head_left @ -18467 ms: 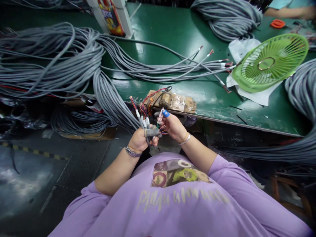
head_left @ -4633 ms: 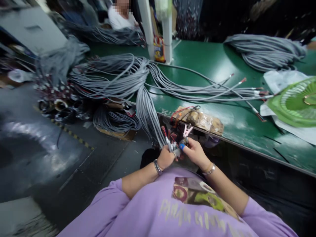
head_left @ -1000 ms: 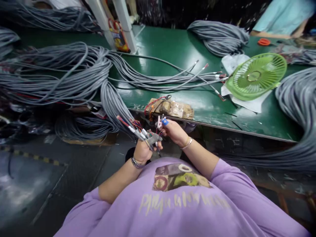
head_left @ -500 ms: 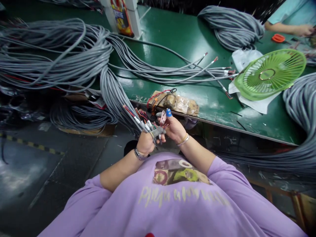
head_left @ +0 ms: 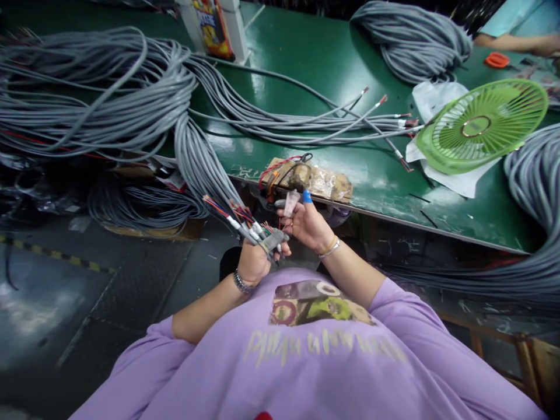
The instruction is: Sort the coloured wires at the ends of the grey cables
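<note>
Cable bundle [head_left: 199,157], smooth and grey, is draped off the front edge of the green table [head_left: 376,210], ends gathered before the torso. Jackets are stripped there; red, blue and dark wires [head_left: 216,207] are splayed beyond white sleeves [head_left: 233,221]. Those ends are gripped by the left hand [head_left: 256,259], fingers curled closed. Right hand [head_left: 312,227] is held just beside, fingers bent, thumb raised. Pale piece [head_left: 291,204], blurred, is held at its fingers. Thumb tip is wrapped by blue cover [head_left: 307,196].
</note>
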{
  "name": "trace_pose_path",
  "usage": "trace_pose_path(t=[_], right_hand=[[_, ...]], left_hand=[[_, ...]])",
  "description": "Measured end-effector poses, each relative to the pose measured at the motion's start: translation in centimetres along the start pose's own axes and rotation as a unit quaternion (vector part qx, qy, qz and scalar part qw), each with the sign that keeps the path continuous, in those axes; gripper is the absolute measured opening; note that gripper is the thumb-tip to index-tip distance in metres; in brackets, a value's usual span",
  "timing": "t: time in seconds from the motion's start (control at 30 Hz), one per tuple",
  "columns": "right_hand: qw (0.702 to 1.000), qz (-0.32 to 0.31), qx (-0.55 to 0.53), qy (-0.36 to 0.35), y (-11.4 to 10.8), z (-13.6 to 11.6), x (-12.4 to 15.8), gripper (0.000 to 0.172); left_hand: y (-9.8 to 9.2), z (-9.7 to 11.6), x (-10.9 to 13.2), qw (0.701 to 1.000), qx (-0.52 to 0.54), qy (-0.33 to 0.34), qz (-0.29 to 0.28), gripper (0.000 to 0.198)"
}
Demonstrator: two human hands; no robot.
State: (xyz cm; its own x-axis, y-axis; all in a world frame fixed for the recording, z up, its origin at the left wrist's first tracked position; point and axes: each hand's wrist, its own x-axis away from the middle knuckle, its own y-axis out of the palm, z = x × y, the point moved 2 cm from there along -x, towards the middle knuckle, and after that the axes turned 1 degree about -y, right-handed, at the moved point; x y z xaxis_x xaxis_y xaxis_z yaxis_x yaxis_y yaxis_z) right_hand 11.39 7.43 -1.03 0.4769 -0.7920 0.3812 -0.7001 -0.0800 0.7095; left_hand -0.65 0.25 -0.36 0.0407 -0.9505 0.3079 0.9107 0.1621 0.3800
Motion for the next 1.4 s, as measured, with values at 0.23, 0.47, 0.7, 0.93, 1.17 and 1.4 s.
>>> trace_pose_path(t=[0.23,0.47,0.7,0.93,1.17,1.4], right_hand=[[0.99,0.051,0.076,-0.108,-0.2,0.1,0.4,0.035],[0.967,0.102,0.141,-0.187,-0.5,0.3,0.2,0.05],[0.991,0.05,0.085,-0.085,0.5,0.5,-0.5,0.061],[0.993,0.046,0.067,-0.08,0.5,0.7,-0.6,0.06],[0.998,0.02,0.056,-0.018,-0.9,0.4,0.5,0.057],[0.959,-0.033,0.277,-0.047,-1.2,-1.0,2.5,0.041]], left_hand=[[0.4,0.2,0.0,0.999,0.003,0.026,0.03,0.029],[1.0,0.2,-0.5,0.999,0.026,0.023,0.027,0.029],[1.3,-0.1,-0.9,0.999,0.02,0.023,0.045,0.03],[1.4,-0.4,-1.1,0.998,0.004,0.013,0.055,0.032],[0.5,-0.5,-0.2,0.999,-0.018,0.024,0.038,0.033],[-0.9,-1.9,0.0,0.996,-0.081,0.043,-0.005,0.029]])
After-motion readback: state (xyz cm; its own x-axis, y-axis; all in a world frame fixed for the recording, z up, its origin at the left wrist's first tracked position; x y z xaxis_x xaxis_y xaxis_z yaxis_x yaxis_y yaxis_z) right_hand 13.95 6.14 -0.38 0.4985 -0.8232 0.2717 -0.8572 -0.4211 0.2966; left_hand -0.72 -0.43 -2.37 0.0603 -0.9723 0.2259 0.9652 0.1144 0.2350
